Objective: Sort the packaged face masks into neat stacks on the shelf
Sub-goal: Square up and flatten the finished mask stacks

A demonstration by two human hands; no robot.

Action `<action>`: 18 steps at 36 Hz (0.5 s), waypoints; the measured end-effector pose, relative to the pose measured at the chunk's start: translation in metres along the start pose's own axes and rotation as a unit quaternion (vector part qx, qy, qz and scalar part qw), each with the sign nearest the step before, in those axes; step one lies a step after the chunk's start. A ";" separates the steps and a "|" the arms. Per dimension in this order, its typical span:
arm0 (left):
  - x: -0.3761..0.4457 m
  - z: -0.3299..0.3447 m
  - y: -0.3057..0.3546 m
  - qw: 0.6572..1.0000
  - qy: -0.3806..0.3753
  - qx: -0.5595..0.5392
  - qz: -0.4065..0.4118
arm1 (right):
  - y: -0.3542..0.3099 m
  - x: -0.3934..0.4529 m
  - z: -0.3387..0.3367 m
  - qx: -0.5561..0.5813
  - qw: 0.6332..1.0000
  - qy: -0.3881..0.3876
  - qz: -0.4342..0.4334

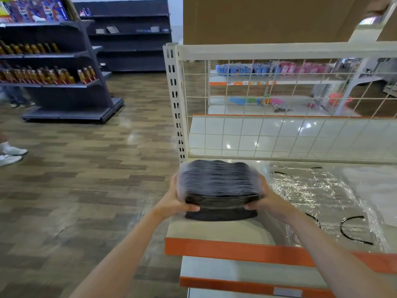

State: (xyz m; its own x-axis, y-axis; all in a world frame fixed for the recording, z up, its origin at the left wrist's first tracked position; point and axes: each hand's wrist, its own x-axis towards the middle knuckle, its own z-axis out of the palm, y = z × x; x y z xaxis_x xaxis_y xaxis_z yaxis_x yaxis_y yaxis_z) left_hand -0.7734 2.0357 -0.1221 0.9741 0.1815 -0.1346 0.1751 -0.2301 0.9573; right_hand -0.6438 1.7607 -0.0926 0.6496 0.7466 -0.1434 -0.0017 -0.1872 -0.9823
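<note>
A thick stack of black face masks in clear wrap [218, 183] sits at the left end of the cream shelf [225, 231]. My left hand [178, 201] grips its left side and my right hand [263, 198] grips its right side, thumbs on the front edge. One more black mask pack [221, 215] lies under the stack, flat on the shelf. To the right, several clear-wrapped mask packs [318, 194] lie spread out, with black ear loops [352, 231] showing through the plastic.
A wire-grid back panel [279, 93] and a slotted upright post [175, 100] bound the shelf. An orange front strip [214, 247] runs along its edge, with a lower shelf below. Dark shelving with bottles [49, 76] stands across the wood floor at left. A person's white shoes [10, 154] are at far left.
</note>
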 end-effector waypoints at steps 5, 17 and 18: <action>-0.003 0.001 0.013 1.000 -0.003 0.005 0.012 | -0.004 0.000 -0.002 0.043 0.999 -0.004 0.016; 0.004 -0.006 0.032 0.997 -0.031 0.031 -0.063 | -0.017 0.008 -0.002 -0.019 0.997 0.006 0.068; 0.006 -0.006 0.034 0.996 -0.029 0.032 -0.072 | -0.018 0.009 -0.002 -0.027 0.997 0.006 0.077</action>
State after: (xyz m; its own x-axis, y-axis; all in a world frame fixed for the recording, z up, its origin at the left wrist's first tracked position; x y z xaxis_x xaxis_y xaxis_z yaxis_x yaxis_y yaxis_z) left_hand -0.7629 2.0350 -0.0889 0.9445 0.1626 -0.2855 0.3206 -0.2662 0.9090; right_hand -0.6365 1.7690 -0.0758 0.6535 0.6994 -0.2896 -0.0609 -0.3327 -0.9410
